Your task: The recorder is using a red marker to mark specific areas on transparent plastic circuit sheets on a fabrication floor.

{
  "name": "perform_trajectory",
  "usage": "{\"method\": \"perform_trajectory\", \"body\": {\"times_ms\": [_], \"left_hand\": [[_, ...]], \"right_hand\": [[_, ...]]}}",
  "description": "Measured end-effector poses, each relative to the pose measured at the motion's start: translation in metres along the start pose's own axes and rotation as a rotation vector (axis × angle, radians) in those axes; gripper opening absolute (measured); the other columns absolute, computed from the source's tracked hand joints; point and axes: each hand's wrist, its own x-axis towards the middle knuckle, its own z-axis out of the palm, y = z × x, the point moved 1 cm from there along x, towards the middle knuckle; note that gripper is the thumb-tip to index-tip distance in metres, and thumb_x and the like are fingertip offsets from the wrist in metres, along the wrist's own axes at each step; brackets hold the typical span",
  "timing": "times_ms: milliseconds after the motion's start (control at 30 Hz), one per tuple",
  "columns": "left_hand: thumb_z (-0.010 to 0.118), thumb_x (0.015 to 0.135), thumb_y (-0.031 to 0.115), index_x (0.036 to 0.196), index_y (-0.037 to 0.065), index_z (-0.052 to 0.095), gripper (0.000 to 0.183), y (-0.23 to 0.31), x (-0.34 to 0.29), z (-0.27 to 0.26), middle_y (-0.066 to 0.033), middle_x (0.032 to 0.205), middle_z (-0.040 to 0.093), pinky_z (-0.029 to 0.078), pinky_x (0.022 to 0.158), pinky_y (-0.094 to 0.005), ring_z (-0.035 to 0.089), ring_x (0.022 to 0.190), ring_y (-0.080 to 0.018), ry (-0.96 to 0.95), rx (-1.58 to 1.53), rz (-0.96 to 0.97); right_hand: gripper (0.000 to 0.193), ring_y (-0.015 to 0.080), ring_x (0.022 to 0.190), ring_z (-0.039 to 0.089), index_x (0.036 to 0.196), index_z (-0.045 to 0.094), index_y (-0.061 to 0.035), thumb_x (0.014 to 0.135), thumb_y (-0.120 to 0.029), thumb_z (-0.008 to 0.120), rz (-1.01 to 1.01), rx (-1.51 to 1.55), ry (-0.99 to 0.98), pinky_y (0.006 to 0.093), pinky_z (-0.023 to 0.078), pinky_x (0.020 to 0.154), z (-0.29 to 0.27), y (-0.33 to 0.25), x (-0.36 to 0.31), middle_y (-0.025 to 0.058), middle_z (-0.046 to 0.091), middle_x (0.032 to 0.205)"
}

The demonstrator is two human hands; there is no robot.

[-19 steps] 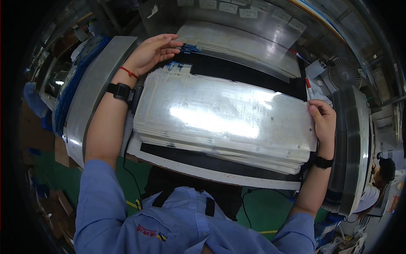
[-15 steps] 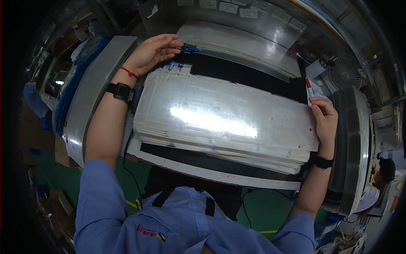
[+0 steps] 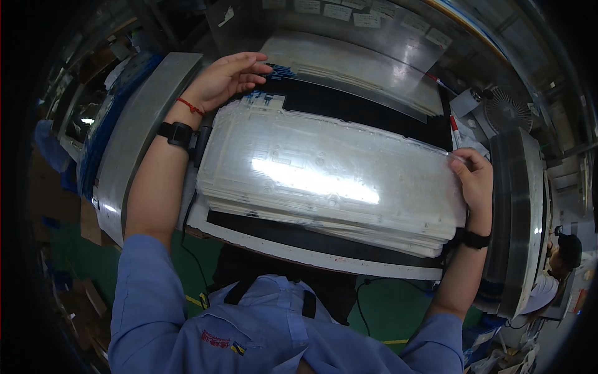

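The grip of the right hand [image 3: 476, 184], right of centre in the frame, is closed on the upper-right corner of a clear, thin top sheet [image 3: 374, 149], thumb above and bent fingers at the edge. The grip of the left hand [image 3: 232, 76], at upper left, is released: its fingers are spread and slightly curled, beside some blue tabs [image 3: 283, 70]; whether the fingertips touch them, I cannot tell.

The top sheet lies across the middle of the frame, over a stack of similar sheets [image 3: 349, 229] whose layered edges show along the lower side. Blue-marked tails [image 3: 260, 98] stick out at its upper-left corner. A second stack [image 3: 355, 59] lies beyond, in the upper middle, with a black surface [image 3: 367, 117] between the two. The bench [image 3: 311, 257] shows its white front edge below the nearer stack.

Just above the right hand is a red-capped marker [image 3: 455, 126]; farther to the upper right stands a fan [image 3: 507, 107]. A tall grey pile [image 3: 520, 218] fills the right side, and a grey metal panel [image 3: 146, 137] slopes along the left. Paper labels [image 3: 337, 12] line the top. Green floor [image 3: 389, 311] shows below, and another person [image 3: 568, 252] is at the far right edge.
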Motion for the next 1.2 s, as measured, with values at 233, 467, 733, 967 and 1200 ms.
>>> {"method": "perform_trajectory", "body": {"times_ms": [233, 467, 733, 967, 1200], "left_hand": [[0.04, 0.1, 0.035, 0.119, 0.002, 0.054, 0.041, 0.002, 0.002, -0.001, -0.0069, 0.1, 0.065, 0.051, 0.076, -0.0202, 0.062, 0.084, -0.0087, -0.117, -0.073, 0.012], [0.051, 0.096, 0.033, 0.1, 0.007, 0.062, 0.029, 0.003, -0.002, 0.001, -0.001, 0.087, 0.066, 0.041, 0.057, -0.0148, 0.049, 0.061, -0.0026, -0.133, 0.097, 0.04], [0.057, 0.093, 0.019, 0.105, 0.004, 0.06, 0.019, -0.001, 0.003, -0.001, 0.0008, 0.085, 0.064, 0.044, 0.058, -0.0152, 0.055, 0.068, -0.0013, 0.033, -0.008, 0.084], [0.056, 0.094, 0.022, 0.107, 0.005, 0.062, 0.022, -0.005, 0.008, -0.007, 0.0039, 0.076, 0.058, 0.035, 0.052, -0.0144, 0.043, 0.059, -0.0017, 0.119, -0.048, 0.058], [0.053, 0.095, 0.027, 0.104, 0.006, 0.062, 0.025, -0.002, 0.007, -0.013, 0.0044, 0.068, 0.052, 0.031, 0.047, -0.0159, 0.039, 0.053, -0.0033, 0.057, -0.085, 0.144]], "right_hand": [[0.017, 0.0089, 0.085, 0.055, 0.098, 0.063, -0.0006, 0.083, -0.007, 0.068, -0.228, 0.084, 0.099, 0.0212, 0.043, 0.077, -0.006, 0.007, 0.004, 0.0021, 0.061, 0.093], [0.02, 0.0089, 0.086, 0.055, 0.102, 0.062, -0.0003, 0.084, -0.009, 0.067, -0.09, 0.064, 0.239, 0.0216, 0.043, 0.078, -0.007, 0.007, 0.005, 0.0019, 0.061, 0.094], [0.02, 0.0037, 0.072, 0.047, 0.105, 0.062, 0.0008, 0.093, -0.014, 0.058, -0.027, 0.293, 0.301, 0.0186, 0.037, 0.067, -0.006, 0.008, 0.009, -0.0029, 0.057, 0.084], [0.017, 0.0033, 0.07, 0.046, 0.098, 0.062, -0.0002, 0.094, -0.015, 0.056, 0.018, 0.335, 0.243, 0.0171, 0.036, 0.064, -0.01, 0.02, 0.009, -0.0039, 0.057, 0.08], [0.018, 0.0039, 0.065, 0.047, 0.097, 0.062, -0.0001, 0.095, -0.017, 0.055, -0.004, 0.336, 0.307, 0.0166, 0.037, 0.061, -0.009, 0.014, 0.008, -0.0026, 0.058, 0.079]]}}
